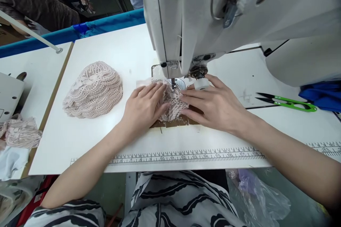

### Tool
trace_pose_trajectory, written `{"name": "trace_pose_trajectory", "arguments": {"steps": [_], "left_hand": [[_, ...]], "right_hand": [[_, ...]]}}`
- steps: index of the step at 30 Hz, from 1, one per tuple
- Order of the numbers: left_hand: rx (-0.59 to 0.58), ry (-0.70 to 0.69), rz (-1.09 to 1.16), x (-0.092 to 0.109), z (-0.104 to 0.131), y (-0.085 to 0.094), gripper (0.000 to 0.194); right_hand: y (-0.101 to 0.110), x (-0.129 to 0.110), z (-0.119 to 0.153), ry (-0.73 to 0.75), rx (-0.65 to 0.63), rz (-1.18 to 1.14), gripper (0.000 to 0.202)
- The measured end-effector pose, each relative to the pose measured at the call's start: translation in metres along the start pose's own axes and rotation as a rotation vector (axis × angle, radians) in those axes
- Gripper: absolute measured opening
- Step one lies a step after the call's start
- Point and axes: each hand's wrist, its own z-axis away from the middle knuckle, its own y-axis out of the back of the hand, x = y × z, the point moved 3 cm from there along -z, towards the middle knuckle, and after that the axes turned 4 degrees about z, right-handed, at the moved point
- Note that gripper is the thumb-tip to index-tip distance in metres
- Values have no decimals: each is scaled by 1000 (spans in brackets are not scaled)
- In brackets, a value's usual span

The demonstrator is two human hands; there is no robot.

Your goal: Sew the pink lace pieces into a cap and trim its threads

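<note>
Nearest, a sewing machine (226,39) filled the frame's upper right. At centre lay the lace piece (173,105), probably light, soft, easily snagged, best held by its edges. The left hand (144,106) lay flat on it; whether the right hand (217,104) pinched its edge, I couldn't tell.

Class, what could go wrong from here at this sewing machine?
The left hand and right hand rest close to the presser foot, so either might get caught. The openwork lace between them could snag or bunch there. The green snips point toward the right hand, which might brush them.
</note>
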Motion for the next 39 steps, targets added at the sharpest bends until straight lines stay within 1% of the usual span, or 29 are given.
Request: {"name": "trace_pose_trajectory", "arguments": {"steps": [1,3,4,7,9,11,13,17,22,28,33,39], "left_hand": [[-4,15,-2,-1,-2,-3,54],[34,16,11,-5,-5,-4,48],[63,-12,26,-6,-6,-4,43],[117,-165,68,-3,-7,-1,32],[106,-232,57,2,-6,-2,34],[91,-250,28,6,-6,-5,37],[84,-251,9,8,-5,-7,38],[75,-231,7,8,-5,-8,41],[42,-203,2,11,-2,-9,46],[52,-200,-57,15,-2,-8,47],[58,-187,-22,14,-2,-8,45],[39,-171,-7,14,-2,-7,43]], "right_hand": [[-1,-4,0,3,4,-9,39],[-2,-11,0,16,11,-19,41],[-3,-14,0,23,21,-16,40],[-3,-17,0,27,51,19,31],[-3,-15,0,30,72,59,26],[-5,-12,0,34,80,103,25],[-8,-9,0,28,76,135,28],[-15,-5,-1,-2,20,138,33],[-17,-6,-1,-4,-38,158,34],[-16,-6,-3,-27,-53,142,33],[-17,-5,-2,-41,-79,125,37],[-17,-5,-1,-27,-70,140,36]]}}
